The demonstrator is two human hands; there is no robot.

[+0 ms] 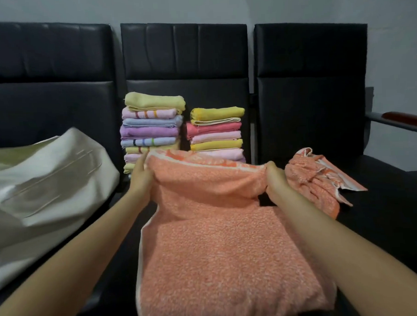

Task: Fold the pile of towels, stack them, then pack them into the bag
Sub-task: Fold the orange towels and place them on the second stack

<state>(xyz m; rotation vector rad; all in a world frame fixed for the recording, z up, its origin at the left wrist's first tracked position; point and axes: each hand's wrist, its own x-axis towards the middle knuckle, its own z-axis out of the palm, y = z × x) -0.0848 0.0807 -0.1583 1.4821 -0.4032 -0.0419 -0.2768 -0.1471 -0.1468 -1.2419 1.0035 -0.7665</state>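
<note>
On the black seat directly before the person, an orange towel [221, 248] lies with its long axis running away from them, its far edge pinched at the corners by left hand [141, 175] and right hand [274, 176], each equally near.

A row of three black padded seats [312, 93] with tall stitched backrests stands against a plain grey wall [315, 2]. At the far right, a metal armrest [397, 121] with a reddish-brown wooden top juts out beside the last seat.
</note>
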